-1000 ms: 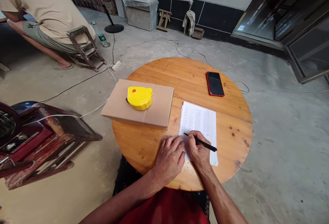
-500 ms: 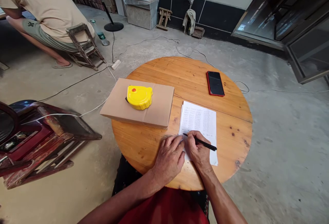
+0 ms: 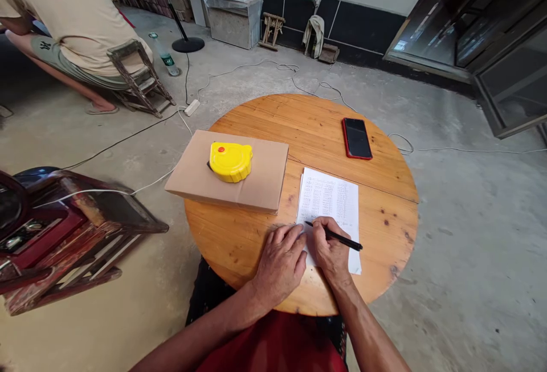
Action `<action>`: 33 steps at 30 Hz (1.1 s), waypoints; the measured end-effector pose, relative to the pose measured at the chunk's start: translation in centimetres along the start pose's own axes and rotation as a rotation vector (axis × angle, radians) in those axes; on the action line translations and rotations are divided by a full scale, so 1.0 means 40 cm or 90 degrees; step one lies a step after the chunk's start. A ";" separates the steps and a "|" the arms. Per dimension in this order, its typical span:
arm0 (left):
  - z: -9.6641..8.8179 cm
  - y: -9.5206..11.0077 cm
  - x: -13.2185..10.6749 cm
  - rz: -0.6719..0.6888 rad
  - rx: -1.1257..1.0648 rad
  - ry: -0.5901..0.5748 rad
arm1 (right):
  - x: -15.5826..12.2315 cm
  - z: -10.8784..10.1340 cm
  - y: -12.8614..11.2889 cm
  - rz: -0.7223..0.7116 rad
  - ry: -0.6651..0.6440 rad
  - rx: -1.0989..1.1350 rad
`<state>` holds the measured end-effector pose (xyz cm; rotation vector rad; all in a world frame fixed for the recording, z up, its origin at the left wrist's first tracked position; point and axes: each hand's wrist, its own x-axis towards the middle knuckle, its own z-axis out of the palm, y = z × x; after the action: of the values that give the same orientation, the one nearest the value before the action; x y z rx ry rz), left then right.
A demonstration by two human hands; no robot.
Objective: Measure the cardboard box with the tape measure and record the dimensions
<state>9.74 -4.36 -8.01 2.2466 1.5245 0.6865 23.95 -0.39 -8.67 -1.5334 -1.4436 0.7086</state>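
My right hand (image 3: pixel 331 249) is closed around a black pen (image 3: pixel 348 242), its tip down on a white sheet of paper (image 3: pixel 329 192). Rows of handwriting in columns fill the upper part of the sheet, too small to read. My left hand (image 3: pixel 282 261) lies flat and open, its fingertips on the lower left edge of the paper and the palm on the round wooden table (image 3: pixel 376 212). Beyond my left hand, a yellow tape measure (image 3: pixel 231 161) with a red button rests on a flat cardboard box (image 3: pixel 260 187).
A phone in a red case (image 3: pixel 357 138) lies at the table's far right. At the upper left a person (image 3: pixel 94 19) sits on a low wooden chair (image 3: pixel 139 78). A white power strip (image 3: pixel 192 107) and cables run across the floor. A bottle (image 3: pixel 168 63) stands behind.
The pen in my right hand has tilted slightly, its tip staying near the same line. My left hand has stayed in place. The seated person has leaned a little to the left.
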 end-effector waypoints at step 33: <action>0.000 0.004 0.004 -0.003 0.001 -0.001 | 0.006 0.001 -0.025 0.018 0.021 -0.003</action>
<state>9.92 -4.27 -7.89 2.2429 1.5301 0.6815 23.49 -0.21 -7.78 -1.5650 -1.4030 0.6940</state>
